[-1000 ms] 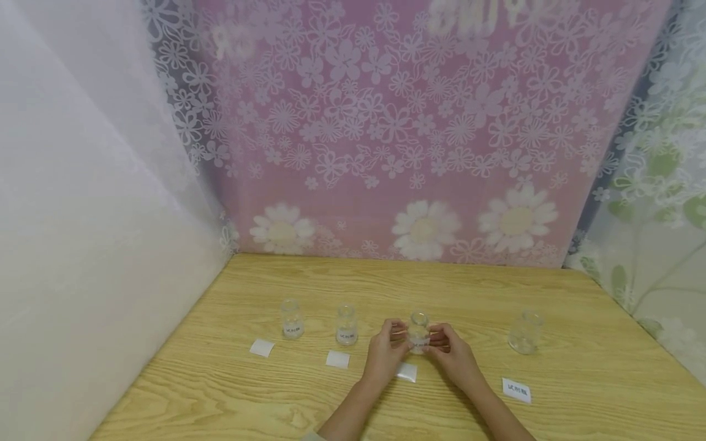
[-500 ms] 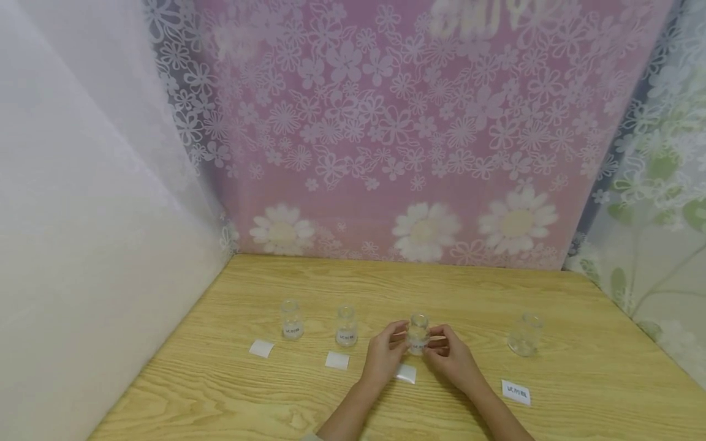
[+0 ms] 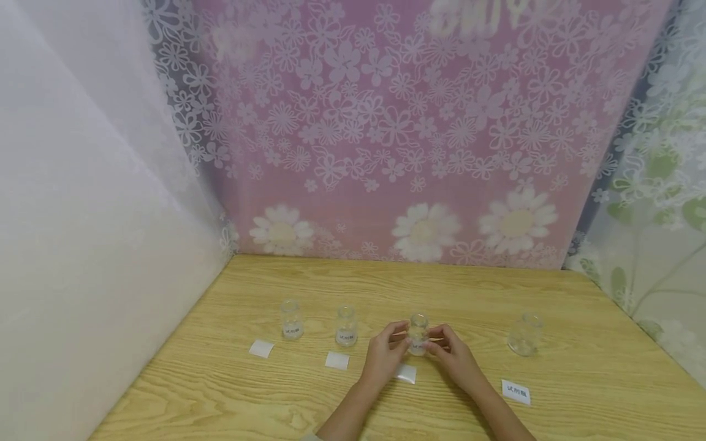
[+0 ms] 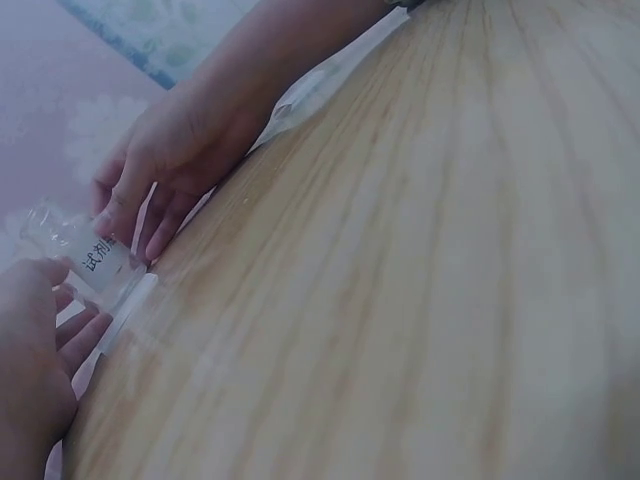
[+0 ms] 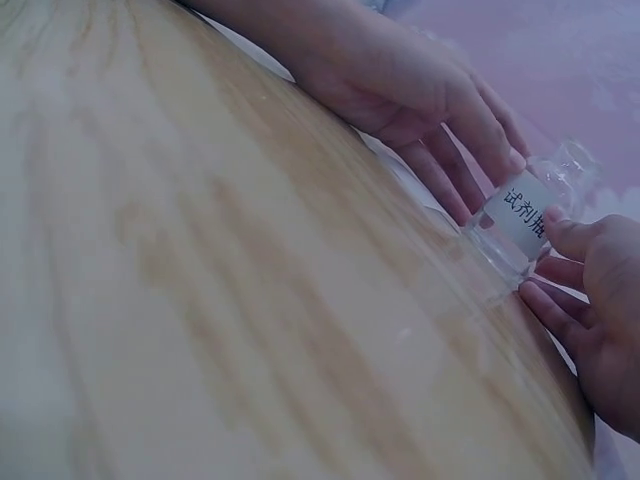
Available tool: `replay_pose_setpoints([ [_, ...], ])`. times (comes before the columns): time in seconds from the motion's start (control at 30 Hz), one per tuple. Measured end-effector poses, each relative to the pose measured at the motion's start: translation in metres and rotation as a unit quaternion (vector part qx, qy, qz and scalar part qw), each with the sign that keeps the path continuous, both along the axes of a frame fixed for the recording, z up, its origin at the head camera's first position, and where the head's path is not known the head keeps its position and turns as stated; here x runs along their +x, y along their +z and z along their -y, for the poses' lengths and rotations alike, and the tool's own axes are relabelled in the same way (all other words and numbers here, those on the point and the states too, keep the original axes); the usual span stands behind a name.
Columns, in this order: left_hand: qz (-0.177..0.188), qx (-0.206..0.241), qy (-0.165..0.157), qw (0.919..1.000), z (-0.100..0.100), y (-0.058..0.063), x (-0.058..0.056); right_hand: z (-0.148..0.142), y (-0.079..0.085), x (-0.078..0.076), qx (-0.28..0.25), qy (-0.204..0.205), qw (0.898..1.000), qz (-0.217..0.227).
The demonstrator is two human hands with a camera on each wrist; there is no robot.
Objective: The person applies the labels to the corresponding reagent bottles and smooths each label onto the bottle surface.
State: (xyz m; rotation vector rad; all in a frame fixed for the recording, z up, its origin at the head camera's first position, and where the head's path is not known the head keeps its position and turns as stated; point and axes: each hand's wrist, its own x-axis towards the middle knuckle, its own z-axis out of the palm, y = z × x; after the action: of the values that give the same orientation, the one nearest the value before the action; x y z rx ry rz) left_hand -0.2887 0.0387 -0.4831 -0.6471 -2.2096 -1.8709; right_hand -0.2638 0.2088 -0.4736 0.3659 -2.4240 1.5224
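Observation:
Between both hands a small clear glass reagent bottle (image 3: 418, 334) stands upright on the wooden table. A white paper label (image 5: 521, 213) with black characters wraps its lower side. My left hand (image 3: 383, 350) grips the bottle's left side, with the thumb at the label's left end in the right wrist view. From the other side my right hand (image 3: 453, 354) pinches it, its thumb lying over the label's right end and hiding part of the last character. Just in front of the bottle lies a white backing paper (image 3: 406, 373), partly behind the left hand.
Two labelled bottles stand to the left, one farther out (image 3: 292, 320) and one nearer (image 3: 346, 326), with white paper pieces (image 3: 261, 348) (image 3: 337, 360) before them. On the right stands a bottle without a label (image 3: 525, 335), a printed label (image 3: 516, 392) in front of it. A floral curtain (image 3: 386, 122) hangs behind.
My right thumb has shifted onto the label's right end, covering more of the print. The left hand stays about where it was, and the bottle keeps its place.

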Motion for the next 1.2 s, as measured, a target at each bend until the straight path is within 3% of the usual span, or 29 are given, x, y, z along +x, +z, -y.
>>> replay_pose_setpoints([
  [0.27, 0.012, 0.013, -0.013, 0.9997, 0.002, 0.003, 0.003, -0.003, -0.002, -0.004, -0.023, 0.019, 0.999, 0.015],
  [0.63, -0.005, 0.009, -0.006, 0.9999, 0.001, 0.001, 0.003, -0.002, -0.001, -0.002, -0.014, 0.016, 1.0, 0.0],
  [0.9, -0.016, -0.021, -0.006, 0.9996, 0.002, 0.003, 0.003, -0.002, -0.004, -0.003, 0.023, 0.01, 0.999, -0.04],
  [1.2, -0.031, -0.034, -0.006, 0.9989, 0.002, 0.003, 0.003, 0.0, -0.01, -0.005, 0.023, 0.01, 0.995, -0.095],
])
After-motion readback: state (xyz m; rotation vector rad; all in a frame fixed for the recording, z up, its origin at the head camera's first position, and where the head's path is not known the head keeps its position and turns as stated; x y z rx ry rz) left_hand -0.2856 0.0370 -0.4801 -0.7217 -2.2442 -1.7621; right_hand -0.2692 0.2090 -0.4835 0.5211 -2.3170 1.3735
